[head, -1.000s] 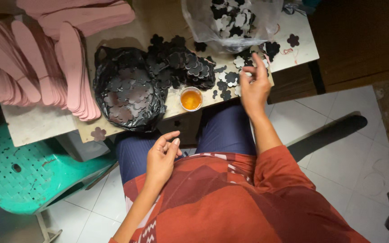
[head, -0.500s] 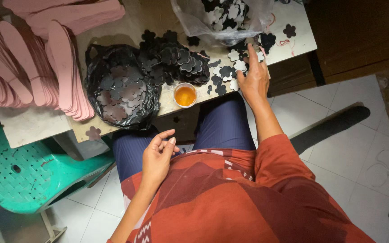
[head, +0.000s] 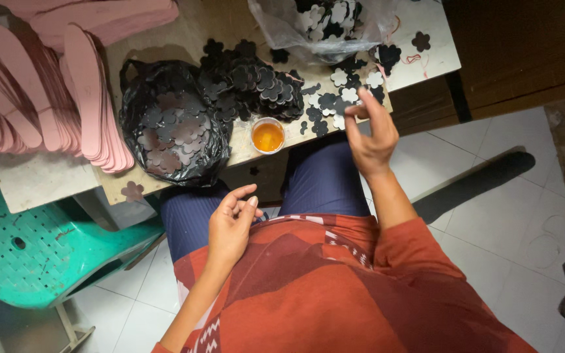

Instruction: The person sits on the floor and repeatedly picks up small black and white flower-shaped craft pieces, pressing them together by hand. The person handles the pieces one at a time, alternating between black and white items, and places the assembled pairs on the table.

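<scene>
My right hand (head: 371, 134) is at the table's front edge, thumb and fingers pinched on a small dark flower cutout (head: 356, 110) among loose black and white flower cutouts (head: 335, 98). My left hand (head: 230, 225) hovers over my lap in front of my red shirt, with its fingers loosely curled and nothing in it. A heap of black flower cutouts (head: 256, 82) lies in the middle of the table. Just left of my right hand stands a small cup of orange liquid (head: 268, 136).
An open black plastic bag (head: 171, 124) full of dark cutouts sits left of the cup. A clear bag (head: 325, 23) of cutouts lies at the back. Stacked pink insoles (head: 53, 85) fill the table's (head: 40, 176) left side. A green plastic chair (head: 34, 248) stands at my left on white tiles.
My right hand has drawn back a little from the loose cutouts toward the table's edge, fingers closing into a pinch. My left hand has stayed over my lap.
</scene>
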Tool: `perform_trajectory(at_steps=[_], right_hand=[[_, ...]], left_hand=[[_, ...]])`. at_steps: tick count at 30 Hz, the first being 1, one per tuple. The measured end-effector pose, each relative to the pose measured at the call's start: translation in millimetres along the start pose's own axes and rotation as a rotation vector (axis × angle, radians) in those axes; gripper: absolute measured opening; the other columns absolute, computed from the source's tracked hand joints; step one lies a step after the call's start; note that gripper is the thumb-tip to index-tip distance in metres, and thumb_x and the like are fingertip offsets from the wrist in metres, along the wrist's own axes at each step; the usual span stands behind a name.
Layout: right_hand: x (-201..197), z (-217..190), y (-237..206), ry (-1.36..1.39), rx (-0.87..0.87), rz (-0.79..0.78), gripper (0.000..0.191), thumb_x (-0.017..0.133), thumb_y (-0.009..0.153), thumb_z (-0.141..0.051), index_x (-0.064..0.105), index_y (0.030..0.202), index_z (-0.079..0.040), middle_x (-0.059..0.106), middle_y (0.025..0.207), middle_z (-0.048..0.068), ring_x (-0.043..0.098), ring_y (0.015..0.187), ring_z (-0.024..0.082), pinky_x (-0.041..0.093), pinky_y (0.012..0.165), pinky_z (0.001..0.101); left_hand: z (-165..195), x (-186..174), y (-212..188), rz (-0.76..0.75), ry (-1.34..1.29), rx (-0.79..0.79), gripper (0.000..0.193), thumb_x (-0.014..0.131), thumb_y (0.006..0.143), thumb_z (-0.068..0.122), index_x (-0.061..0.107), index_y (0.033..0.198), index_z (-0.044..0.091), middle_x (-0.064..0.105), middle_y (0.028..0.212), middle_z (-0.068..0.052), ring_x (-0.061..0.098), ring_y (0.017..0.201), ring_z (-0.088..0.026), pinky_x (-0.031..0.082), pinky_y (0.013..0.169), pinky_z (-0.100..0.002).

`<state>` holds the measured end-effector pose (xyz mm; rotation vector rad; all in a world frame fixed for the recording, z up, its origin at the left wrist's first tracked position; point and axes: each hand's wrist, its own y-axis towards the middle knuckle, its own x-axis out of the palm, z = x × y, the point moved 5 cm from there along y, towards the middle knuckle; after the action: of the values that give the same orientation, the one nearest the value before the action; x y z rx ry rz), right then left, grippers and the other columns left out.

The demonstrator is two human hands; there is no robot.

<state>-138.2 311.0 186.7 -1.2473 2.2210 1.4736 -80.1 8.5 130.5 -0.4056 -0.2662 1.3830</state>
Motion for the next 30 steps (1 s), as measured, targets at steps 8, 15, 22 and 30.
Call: perform_trajectory(at_steps=[8,15,22,30], right_hand=[[-5.0,-67.5,-37.5,0.411,-0.099,-0.085,0.067,0.078,0.088,0.016,0.048,0.144,-0.005,0.074,0.103,0.012,0.075,0.098,0.022,0.063,0.093,0.0342],[32.8,-115.0,-70.8,0.826,0.451,-0.512,0.079,0.077,0.087,0.009,0.040,0.155,-0.001,0.074,0.102,0.008,0.071,0.098,0.014,0.056,0.090,0.0274],[65.6,-121.0,-34.4,0.159,0.041,-0.513,0.054,0.088,0.086,-0.021,0.065,0.133,-0.008,0.067,0.133,0.014,0.059,0.117,0.032,0.050,0.102,0.0416],[111.7,-125.2,-37.0,-0.090,-0.232,-0.569,0.045,0.086,0.087,-0.042,0.076,0.115,-0.008,0.038,0.162,0.021,0.027,0.153,0.045,0.032,0.121,0.0549]], left_hand=[[58.1,6.1,-13.3,0.004,0.136,0.388,0.040,0.074,0.092,0.014,0.068,0.131,0.007,0.075,0.113,-0.009,0.070,0.101,-0.015,0.056,0.088,-0.027],[65.2,-8.2,-20.4,0.010,0.160,0.546,0.028,0.078,0.091,0.010,0.074,0.118,0.006,0.076,0.114,-0.010,0.073,0.103,-0.018,0.058,0.088,-0.029],[-0.7,-35.3,-4.6,0.093,-0.260,0.160,0.018,0.072,0.096,0.007,0.076,0.112,-0.001,0.075,0.095,-0.002,0.064,0.081,-0.002,0.052,0.072,-0.016],[-29.0,-58.0,-4.2,0.114,-0.358,0.117,0.021,0.070,0.098,0.011,0.073,0.117,0.000,0.074,0.094,-0.003,0.066,0.081,-0.005,0.056,0.072,-0.020]])
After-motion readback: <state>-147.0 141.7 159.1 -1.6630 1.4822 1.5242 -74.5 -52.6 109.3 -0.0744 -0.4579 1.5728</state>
